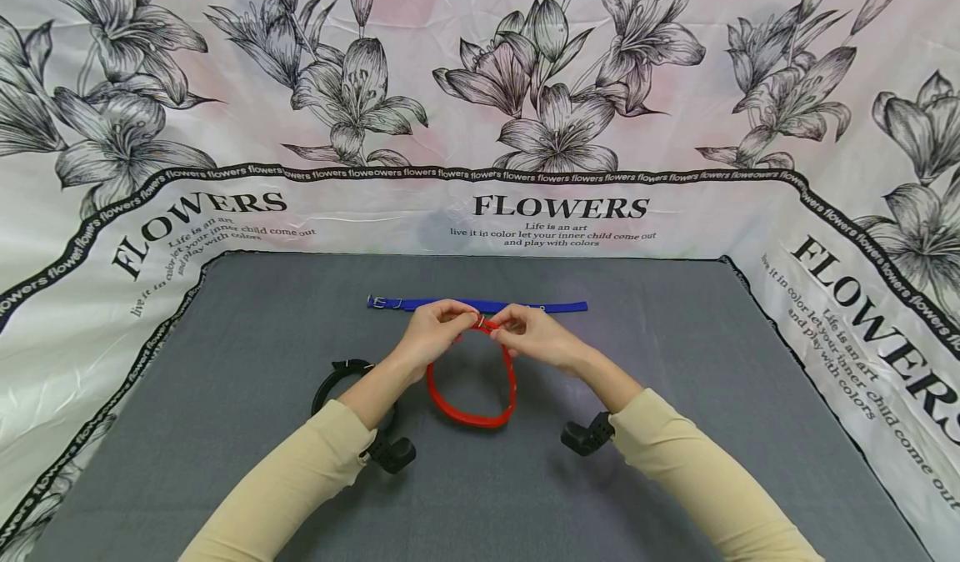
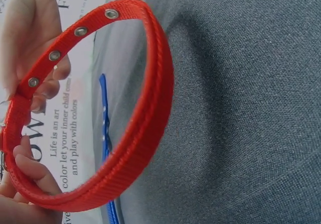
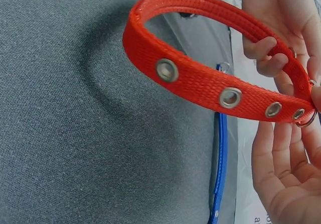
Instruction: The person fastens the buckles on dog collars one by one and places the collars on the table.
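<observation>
A red collar with metal eyelets is bent into a loop and held above the grey mat. My left hand and right hand both pinch it at the top, where its ends meet at a small metal buckle. In the left wrist view the red collar fills the frame, with fingers curled on its strap. The right wrist view has the red collar with fingers gripping near the buckle. A blue collar lies flat and straight just behind my hands.
A black collar lies on the mat under my left forearm. Black wrist-camera mounts sit on both forearms. A white cloth printed with flowers covers the back and sides around the mat.
</observation>
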The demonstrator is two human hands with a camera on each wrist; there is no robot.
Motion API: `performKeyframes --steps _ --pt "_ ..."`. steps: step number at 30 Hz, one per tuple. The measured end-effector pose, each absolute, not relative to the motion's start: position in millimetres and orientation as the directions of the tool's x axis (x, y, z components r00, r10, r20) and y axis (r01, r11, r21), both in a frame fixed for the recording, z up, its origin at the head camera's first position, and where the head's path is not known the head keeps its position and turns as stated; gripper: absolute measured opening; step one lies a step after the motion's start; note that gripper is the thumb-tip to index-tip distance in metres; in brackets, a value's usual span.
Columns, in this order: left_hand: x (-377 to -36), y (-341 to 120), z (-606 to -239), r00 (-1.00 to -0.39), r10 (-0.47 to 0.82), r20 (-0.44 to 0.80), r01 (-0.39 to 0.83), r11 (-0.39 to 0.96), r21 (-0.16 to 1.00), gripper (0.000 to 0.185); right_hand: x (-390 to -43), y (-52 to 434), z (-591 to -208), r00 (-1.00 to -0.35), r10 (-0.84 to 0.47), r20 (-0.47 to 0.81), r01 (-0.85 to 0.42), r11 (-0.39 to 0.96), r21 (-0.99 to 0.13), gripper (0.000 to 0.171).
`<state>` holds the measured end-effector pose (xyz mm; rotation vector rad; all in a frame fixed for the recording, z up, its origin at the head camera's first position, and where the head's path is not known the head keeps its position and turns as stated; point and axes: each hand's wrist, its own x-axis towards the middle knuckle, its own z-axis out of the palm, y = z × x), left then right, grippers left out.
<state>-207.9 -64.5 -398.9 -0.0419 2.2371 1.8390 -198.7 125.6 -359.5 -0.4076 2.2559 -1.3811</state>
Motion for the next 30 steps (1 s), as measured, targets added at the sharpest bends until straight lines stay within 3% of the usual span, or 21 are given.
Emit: performKeyframes --steps 12,25,30 --pt "-209 -64 -399 -0.980 0.096 -0.176 -0.168 0.089 0.982 0.016 -205 128 -368 -0.848 -0.476 -0.234 0.016 0.420 -0.908 0.022" --pt "-210 -67 -396 -0.984 0.071 -0.161 -0.160 0.016 0.987 0.028 -214 134 -389 -0.865 -0.446 -0.229 0.027 0.415 -0.909 0.022" --pt "-210 -67 -394 -0.981 0.082 -0.178 -0.177 0.015 0.984 0.026 -213 133 -390 -0.869 -0.441 -0.224 0.035 0.397 -0.917 0.028"
